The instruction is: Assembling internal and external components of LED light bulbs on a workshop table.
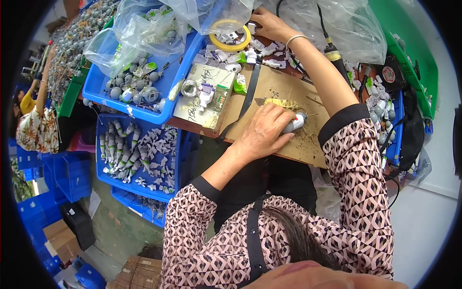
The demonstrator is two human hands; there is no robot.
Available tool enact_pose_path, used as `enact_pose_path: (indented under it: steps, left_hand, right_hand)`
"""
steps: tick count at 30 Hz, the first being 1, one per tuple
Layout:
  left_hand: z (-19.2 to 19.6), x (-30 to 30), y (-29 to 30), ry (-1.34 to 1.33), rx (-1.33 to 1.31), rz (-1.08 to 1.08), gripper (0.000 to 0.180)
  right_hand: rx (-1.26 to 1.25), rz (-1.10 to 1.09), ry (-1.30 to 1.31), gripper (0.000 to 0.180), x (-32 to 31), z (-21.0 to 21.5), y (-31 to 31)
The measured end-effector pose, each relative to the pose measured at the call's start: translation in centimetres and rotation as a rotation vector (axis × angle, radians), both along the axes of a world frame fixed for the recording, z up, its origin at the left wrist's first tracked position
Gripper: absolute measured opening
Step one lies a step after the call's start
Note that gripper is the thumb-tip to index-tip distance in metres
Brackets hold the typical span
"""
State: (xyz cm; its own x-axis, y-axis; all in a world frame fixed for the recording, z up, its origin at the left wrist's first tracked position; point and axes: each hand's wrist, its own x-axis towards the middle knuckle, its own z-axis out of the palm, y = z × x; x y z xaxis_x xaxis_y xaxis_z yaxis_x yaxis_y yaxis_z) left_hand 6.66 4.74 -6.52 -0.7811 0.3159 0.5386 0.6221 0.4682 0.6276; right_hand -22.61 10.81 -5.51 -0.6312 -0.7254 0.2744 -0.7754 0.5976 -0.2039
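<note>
On brown cardboard (284, 91), left hand (262, 132) gripping small toy part (294, 123) — white-grey, rounded

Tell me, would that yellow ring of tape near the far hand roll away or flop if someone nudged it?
The tape roll lies flat among small white parts, so a nudge would probably slide it, not roll it. It keeps a clean round shape, so it is likely stiff. It looks thin and hollow, so probably light. The right hand rests beside it.

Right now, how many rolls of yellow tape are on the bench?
1. The yellow tape roll lies flat at the far edge of the bench, just left of the right hand. Others may hide under the plastic bags.
</note>
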Motion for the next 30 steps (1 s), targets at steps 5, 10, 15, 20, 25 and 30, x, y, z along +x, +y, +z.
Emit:
enact_pose_path:
  steps: [5,10,15,20,25,30]
  left_hand:
    - [0.2,-0.1,0.0,0.002,-0.008,-0.010,0.041]
    - [0.0,-0.1,0.0,0.005,-0.011,0.008,0.041]
    - [0.1,-0.1,0.2,0.005,-0.020,-0.005,0.041]
    - [-0.1,-0.1,0.1,0.010,-0.014,-0.002,0.041]
    - [-0.1,-0.2,0.1,0.030,-0.011,0.001,0.040]
    - [-0.3,-0.2,0.0,0.021,-0.008,0.003,0.040]
  right_hand:
    - [-0.037,-0.016,0.064,0.041,0.0,-0.7,-0.5]
    - [-0.087,-0.067,0.235,0.036,1.5,-1.8,-1.3]
    - [0.016,-0.175,0.320,0.033,2.4,-1.7,-1.5]
    - [0.029,-0.182,0.396,0.031,3.5,-1.3,-1.4]
    - [0.032,-0.278,0.253,0.022,3.1,-1.4,-2.0]
    - [0.051,-0.311,0.255,0.018,3.6,-1.2,-2.3]
